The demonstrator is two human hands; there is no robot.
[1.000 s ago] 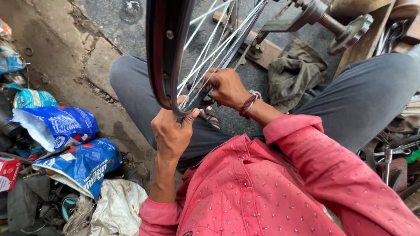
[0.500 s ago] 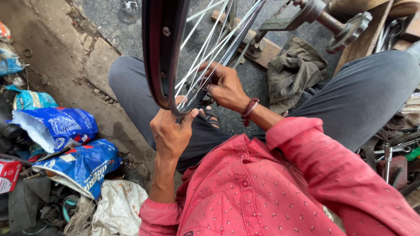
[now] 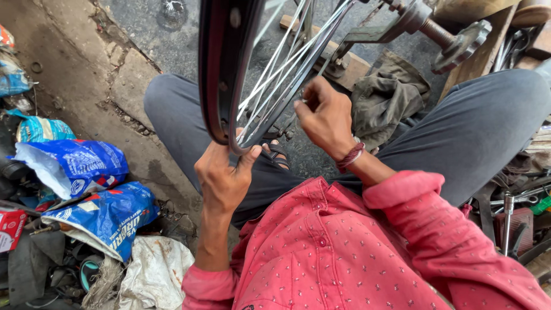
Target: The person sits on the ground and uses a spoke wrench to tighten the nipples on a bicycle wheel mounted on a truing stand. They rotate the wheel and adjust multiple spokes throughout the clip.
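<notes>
Head view, looking down at my lap. My left hand grips the lower edge of the bicycle wheel rim, fingers clenched around the dark rim, thumb on the near side. The wheel stands upright between my knees, just ahead of my chest, top cut off by the frame. My right hand is up among the silver spokes, fingertips pinched together at a spoke; I cannot tell whether a small tool sits in the pinch. Red thread band on the right wrist. Pink dotted shirt, sleeves rolled, grey trousers, a sandal just under the rim.

Containers: on the ground to my left lie two blue plastic bags, both crumpled and lying on their sides; the upper one shows a white open mouth, contents not visible. The lower bag is bulged, contents hidden too. A white dirty sack lies beside them, near my left elbow. A small red box at the left edge, closed as far as I can tell.

Beyond the wheel: an olive rag on the pavement, a threaded metal axle with a toothed cog top right, wooden block under the stand. Metal tools to my right, cluttered.
</notes>
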